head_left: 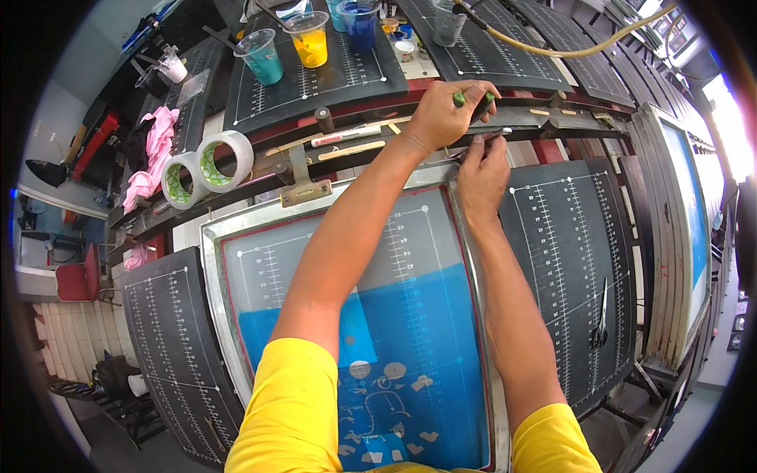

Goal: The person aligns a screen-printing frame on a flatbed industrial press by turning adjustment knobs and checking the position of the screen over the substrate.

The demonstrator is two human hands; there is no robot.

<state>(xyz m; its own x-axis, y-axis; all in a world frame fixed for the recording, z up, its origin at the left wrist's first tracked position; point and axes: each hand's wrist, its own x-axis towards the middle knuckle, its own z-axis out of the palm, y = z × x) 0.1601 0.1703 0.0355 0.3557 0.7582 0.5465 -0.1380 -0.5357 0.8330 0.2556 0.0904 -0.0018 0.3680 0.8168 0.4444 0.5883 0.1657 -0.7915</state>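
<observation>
My left hand (444,117) is closed around a green-handled tool (471,99) at the far corner of the screen-printing frame (211,260); my right hand (482,175) pinches the frame's top edge just below. The mesh is blue with pale cut-out shapes. Beyond lie 2 tape rolls (206,168), then 3 plastic cups holding teal (261,57), yellow (310,39) and blue ink (360,24).

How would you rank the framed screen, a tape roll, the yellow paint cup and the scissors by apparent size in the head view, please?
1. Framed screen, by far the largest.
2. Tape roll.
3. Scissors and yellow paint cup look about alike; the cup sits farther from the camera, so I would not rank them.
</observation>
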